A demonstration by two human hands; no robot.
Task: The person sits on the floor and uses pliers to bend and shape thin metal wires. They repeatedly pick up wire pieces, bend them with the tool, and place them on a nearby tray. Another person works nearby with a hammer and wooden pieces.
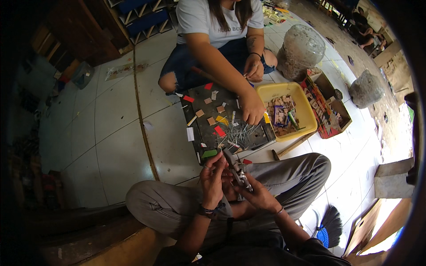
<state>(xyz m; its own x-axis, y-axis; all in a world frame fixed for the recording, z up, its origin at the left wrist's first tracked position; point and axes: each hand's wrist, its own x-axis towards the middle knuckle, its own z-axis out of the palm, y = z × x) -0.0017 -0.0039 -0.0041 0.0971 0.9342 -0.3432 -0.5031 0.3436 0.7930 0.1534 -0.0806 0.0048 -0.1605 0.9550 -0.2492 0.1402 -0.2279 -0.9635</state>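
Your left hand is pinching a thin piece, your right hand gripping pliers. Beyond them, thin rods and a co-worker's arm are crowding the worktop.

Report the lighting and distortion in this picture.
Head view: a black fisheye rim surrounds the scene, and the tiled floor bows toward it; head view: the far left sinks into shadow, bright light washes out the floor around the black-and-blue broom, and the pliers show glints.

Left hand pinching, fingers upward; right hand gripping beside it; forearms angled inward.
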